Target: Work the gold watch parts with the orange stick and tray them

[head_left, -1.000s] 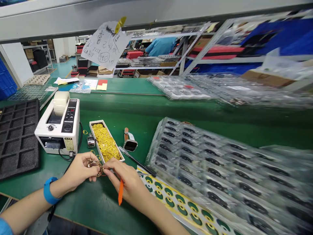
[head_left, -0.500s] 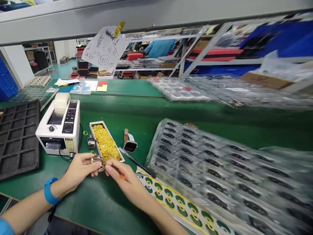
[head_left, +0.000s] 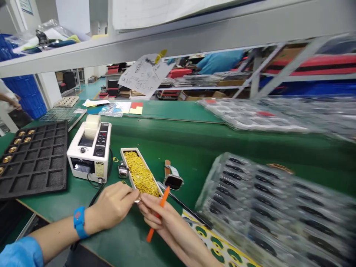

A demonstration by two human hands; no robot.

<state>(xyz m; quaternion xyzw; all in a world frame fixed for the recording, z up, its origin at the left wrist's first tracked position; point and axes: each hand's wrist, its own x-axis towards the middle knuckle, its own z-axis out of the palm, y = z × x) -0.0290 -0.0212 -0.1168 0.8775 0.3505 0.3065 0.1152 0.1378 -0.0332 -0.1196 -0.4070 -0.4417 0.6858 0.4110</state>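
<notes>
My left hand [head_left: 115, 204] is closed, thumb and fingers pinching a small gold-coloured metal part [head_left: 138, 200], ring-like and mostly hidden by fingers. My right hand [head_left: 164, 218] meets it from the other side, fingertips at the same part. An orange pointed stick [head_left: 164, 196] like a pen or pry tool is held across the right fingers, tip up. Just beyond both hands lies a narrow white box [head_left: 125, 160] full of yellow ring-shaped pieces [head_left: 139, 174]. A silver tally counter [head_left: 122, 171] is left of the box, and a watch [head_left: 174, 181] with a strap lies to its right.
A white tape dispenser [head_left: 90, 148] stands at left, beside a black foam tray [head_left: 41, 167] with several gold parts. Clear plastic trays of dark pieces [head_left: 250, 200] fill the right. Below them lies a sticker sheet [head_left: 217, 244]. A shelf beam [head_left: 180, 40] crosses overhead.
The view has swung left, so the bench appears shifted right. My left hand has turned knuckles-up over the gold part. The orange stick now shows at full length in my right hand.
</notes>
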